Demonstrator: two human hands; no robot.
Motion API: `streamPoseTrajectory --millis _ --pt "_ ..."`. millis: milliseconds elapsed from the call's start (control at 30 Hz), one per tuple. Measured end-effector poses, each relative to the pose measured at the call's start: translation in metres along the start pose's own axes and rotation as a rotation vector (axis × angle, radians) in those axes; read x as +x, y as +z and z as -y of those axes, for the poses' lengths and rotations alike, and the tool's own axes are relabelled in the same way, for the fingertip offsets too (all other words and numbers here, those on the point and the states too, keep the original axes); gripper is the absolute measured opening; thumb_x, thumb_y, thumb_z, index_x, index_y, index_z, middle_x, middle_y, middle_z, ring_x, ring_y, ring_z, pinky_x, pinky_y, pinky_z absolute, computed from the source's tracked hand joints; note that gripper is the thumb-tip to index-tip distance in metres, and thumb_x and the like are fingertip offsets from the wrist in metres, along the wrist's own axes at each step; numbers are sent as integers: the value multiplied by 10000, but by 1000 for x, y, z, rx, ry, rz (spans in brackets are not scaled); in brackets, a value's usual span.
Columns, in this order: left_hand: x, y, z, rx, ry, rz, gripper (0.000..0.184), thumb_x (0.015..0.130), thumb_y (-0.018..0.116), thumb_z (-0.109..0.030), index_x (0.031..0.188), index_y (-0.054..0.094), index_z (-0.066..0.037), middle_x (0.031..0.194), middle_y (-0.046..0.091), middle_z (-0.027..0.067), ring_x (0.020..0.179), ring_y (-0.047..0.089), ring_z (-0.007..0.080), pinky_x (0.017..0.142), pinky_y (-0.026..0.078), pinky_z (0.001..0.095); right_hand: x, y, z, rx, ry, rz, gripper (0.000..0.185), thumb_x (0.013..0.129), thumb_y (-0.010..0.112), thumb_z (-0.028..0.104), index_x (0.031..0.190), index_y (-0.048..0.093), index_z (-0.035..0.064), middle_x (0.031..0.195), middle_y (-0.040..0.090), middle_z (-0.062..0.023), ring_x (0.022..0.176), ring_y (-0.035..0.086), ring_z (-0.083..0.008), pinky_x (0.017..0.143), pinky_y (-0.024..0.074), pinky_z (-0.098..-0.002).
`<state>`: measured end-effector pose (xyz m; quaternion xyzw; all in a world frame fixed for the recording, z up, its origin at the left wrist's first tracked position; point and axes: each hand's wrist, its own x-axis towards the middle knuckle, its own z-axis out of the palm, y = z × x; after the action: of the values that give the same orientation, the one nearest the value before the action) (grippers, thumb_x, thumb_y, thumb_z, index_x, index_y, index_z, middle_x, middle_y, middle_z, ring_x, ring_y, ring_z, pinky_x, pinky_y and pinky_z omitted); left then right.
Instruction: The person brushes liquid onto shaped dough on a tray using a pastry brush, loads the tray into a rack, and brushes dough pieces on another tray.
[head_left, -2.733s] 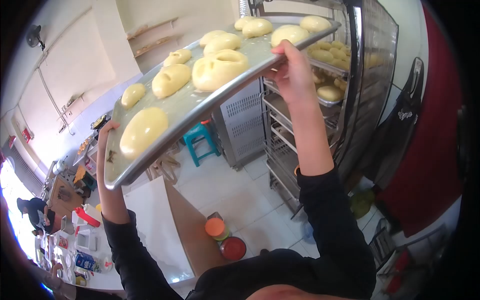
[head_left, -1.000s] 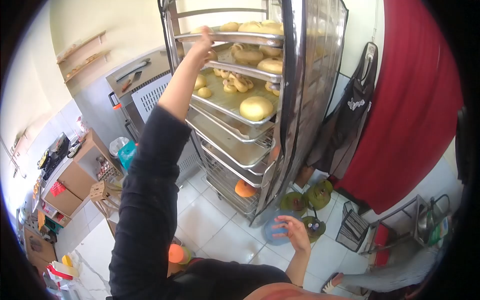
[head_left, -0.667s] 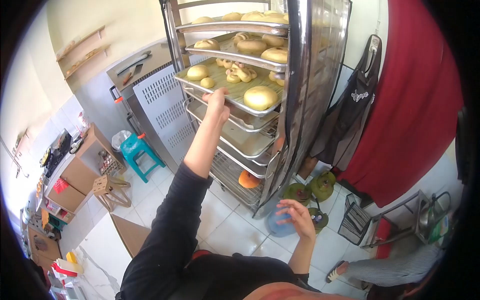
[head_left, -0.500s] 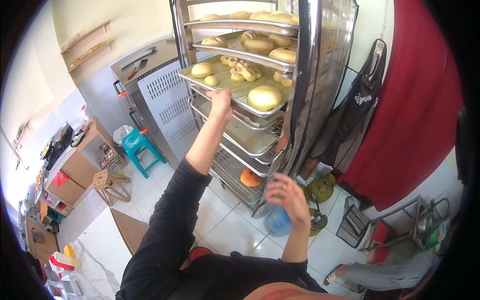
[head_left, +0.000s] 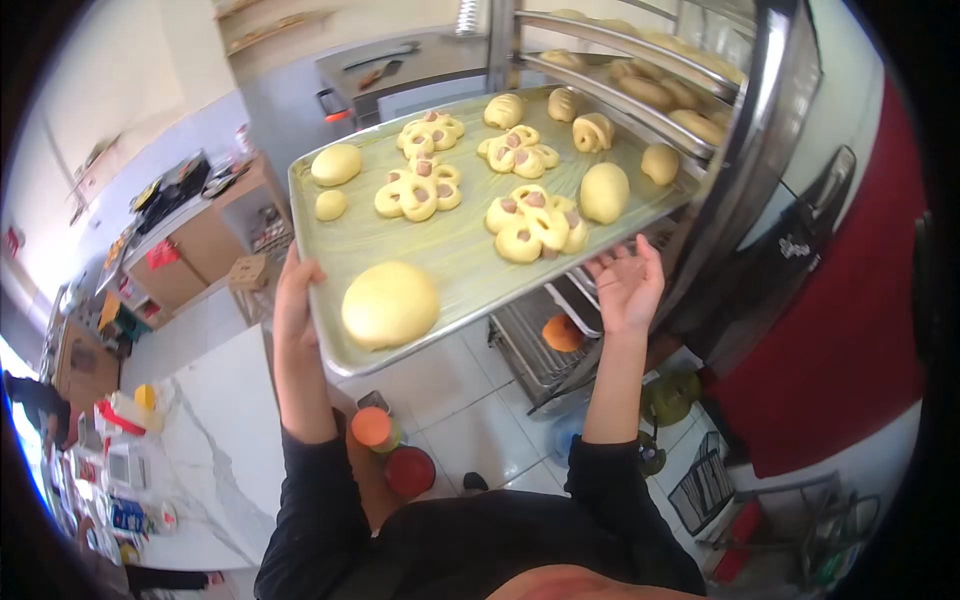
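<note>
A metal baking tray (head_left: 330,235) is tilted across my view, its far right end close to the rack. My left hand (head_left: 296,300) grips its left edge, thumb over the rim. Palm up, my right hand (head_left: 627,285) bears the near right edge, its fingertips partly hidden beneath. On the tray lie pale dough pieces: a large round bun (head_left: 390,304), a flower-shaped piece with sausage bits (head_left: 537,223), an oval bun (head_left: 605,193) and several smaller shaped ones.
The metal rack (head_left: 765,90) holds more trays of dough above, and an orange round thing (head_left: 562,333) sits on a low shelf. A marble-topped table (head_left: 215,430) stands at left. Red curtain (head_left: 830,330) hangs at right; a blue container (head_left: 566,436) is on the floor.
The tray has come out of the rack towards me and to the left. My left hand has moved to its left edge, and my right hand has risen to its near edge.
</note>
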<state>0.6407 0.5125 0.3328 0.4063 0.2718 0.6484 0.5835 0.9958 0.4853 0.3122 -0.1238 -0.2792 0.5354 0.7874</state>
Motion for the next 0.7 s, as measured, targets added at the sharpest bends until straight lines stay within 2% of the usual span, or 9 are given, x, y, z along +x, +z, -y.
streamPoseTrajectory --millis 167,200,300,333,433,467,567,600,700 --pt "-83 -53 -50 -99 35 -97 692 597 353 74 1286 338 6 1129 492 176 972 546 252 815 493 308 -46 40 -53 -23 -18 -137 279 785 484 128 1057 510 74 1031 582 -53 968 546 -199 854 440 -376" --pt "-98 -64 -56 -90 50 -130 697 591 353 73 1285 341 5 1127 492 175 967 546 250 813 492 305 -48 26 -70 -101 -39 -165 313 765 469 126 1066 517 54 991 596 -54 924 561 -186 824 449 -362" --pt "-143 -97 -70 -46 50 -207 707 580 353 66 1284 345 3 1119 495 168 951 547 244 801 489 296 -74 13 -98 114 59 52 327 756 466 141 1058 526 29 980 595 -60 901 565 -175 798 455 -339" --pt "-169 -115 -80 -26 62 -259 709 578 354 62 1284 345 2 1116 496 166 947 547 242 796 487 292 -97 62 -114 36 22 -192 313 756 473 153 1024 533 5 970 594 -73 898 565 -178 794 454 -336" --pt "-214 -157 -92 -11 70 -377 699 585 360 48 1282 346 5 1103 498 159 939 544 237 799 482 297 -130 89 -154 -5 -6 -206 339 759 481 158 1050 524 -13 969 594 -85 920 559 -198 822 446 -346" --pt "-229 -163 -96 -44 70 -425 701 584 364 37 1284 343 7 1093 497 149 923 536 221 764 472 270 -139 93 -160 32 37 -119 409 777 482 175 1134 482 -25 1048 575 -106 994 537 -220 880 422 -360" --pt "-271 -172 -116 12 156 -565 727 582 360 35 1307 325 2 1086 492 131 892 525 194 714 456 238 -165 124 -194 -33 134 -263 460 796 477 202 1194 440 -25 1139 535 -118 1067 504 -230 930 392 -367" --pt "-287 -196 -116 79 148 -558 768 581 357 35 1344 283 -12 1099 484 115 884 511 172 673 435 211 -172 115 -209 -33 178 -196 458 805 475 213 1196 437 -22 1196 500 -126 1109 478 -239 948 376 -373" --pt "-330 -217 -128 187 156 -641 789 590 360 37 1368 246 -27 1110 479 106 890 502 163 666 436 215 -200 111 -247 8 329 -77 452 788 477 194 1182 446 -24 1174 513 -123 1102 480 -243 946 376 -375"
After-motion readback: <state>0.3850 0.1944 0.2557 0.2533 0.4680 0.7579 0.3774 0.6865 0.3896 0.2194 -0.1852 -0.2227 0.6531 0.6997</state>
